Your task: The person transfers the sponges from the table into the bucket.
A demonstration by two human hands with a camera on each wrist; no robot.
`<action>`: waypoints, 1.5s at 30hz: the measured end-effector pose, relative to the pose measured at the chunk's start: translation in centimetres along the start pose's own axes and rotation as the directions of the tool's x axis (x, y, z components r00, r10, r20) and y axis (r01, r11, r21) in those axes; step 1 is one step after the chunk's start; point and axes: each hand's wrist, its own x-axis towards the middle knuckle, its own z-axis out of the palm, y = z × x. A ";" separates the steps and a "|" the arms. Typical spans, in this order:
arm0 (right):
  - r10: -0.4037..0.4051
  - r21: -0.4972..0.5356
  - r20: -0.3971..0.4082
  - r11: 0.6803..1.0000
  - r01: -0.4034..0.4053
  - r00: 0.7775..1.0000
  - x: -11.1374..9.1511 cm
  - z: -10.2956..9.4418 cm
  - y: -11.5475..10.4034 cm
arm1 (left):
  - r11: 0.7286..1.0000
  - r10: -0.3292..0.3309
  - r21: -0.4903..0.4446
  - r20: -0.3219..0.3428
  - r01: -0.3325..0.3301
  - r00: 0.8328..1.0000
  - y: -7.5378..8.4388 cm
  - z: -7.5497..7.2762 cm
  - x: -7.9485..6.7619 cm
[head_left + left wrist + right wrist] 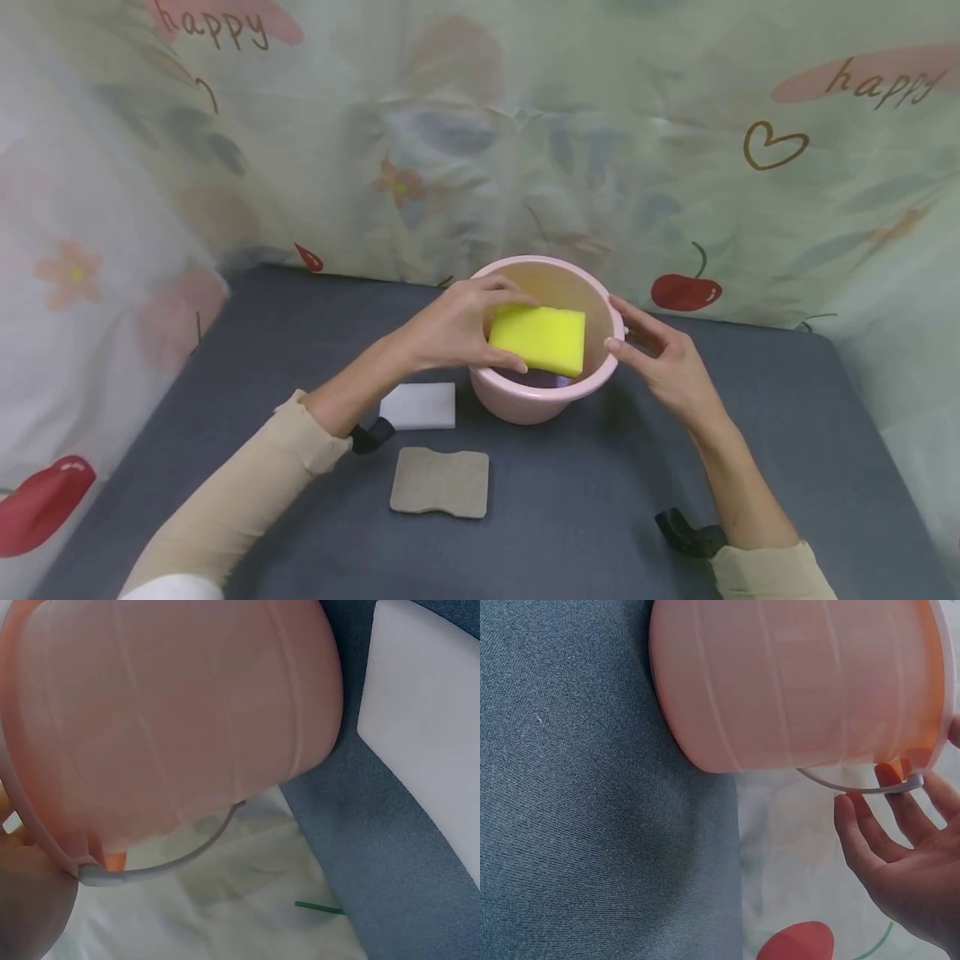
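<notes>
A pink bucket (517,408) stands upright on the dark table, its thin grey handle (161,871) hanging down at the back. Over its mouth my left hand (457,325) grips a yellow sponge (543,337), thumb at the near side and fingers at the far side. My right hand (667,362) holds the bucket's rim at the right, the thumb over the edge and the other fingers outside near the handle's joint. Something purple (536,379) shows inside, beneath the sponge; the rest of the contents is hidden.
A white rectangular block (427,406) lies left of the bucket, partly behind the left wrist's black camera mount (371,435). Closer to me is a flat grey-beige pad (440,483) with notched long edges. A printed curtain (525,167) hangs behind the table (570,517).
</notes>
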 end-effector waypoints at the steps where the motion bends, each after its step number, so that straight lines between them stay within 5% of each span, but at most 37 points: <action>1: 0.001 0.000 0.001 1.000 -0.001 1.000 0.0 0.0 0.0 | 1.000 -0.007 0.010 0.007 0.007 1.000 0.1 0.0 0.0; 7: 0.013 0.008 0.002 1.000 -0.013 1.000 0.0 0.1 0.3 | 0.999 -0.039 0.033 0.046 0.037 0.998 0.4 0.2 -0.1; 11: 0.024 0.018 0.001 1.000 -0.024 1.000 -0.1 0.2 0.4 | 1.000 -0.002 0.020 0.040 0.002 0.999 0.3 0.2 -0.2; 22: 0.020 0.050 0.004 0.999 -0.020 1.000 -0.2 0.3 0.5 | 0.987 0.156 -0.013 -0.152 -0.159 0.976 -0.3 -0.5 -1.7; 37: 0.005 0.077 0.027 0.997 -0.008 1.000 0.0 0.2 0.3 | 0.998 0.007 -0.061 -0.274 -0.024 0.962 -1.5 -1.7 -5.8; 45: 0.026 0.077 0.037 0.997 -0.029 0.999 -0.1 0.1 0.1 | 0.997 -0.060 -0.060 -0.263 0.045 0.963 -2.4 -1.8 -8.0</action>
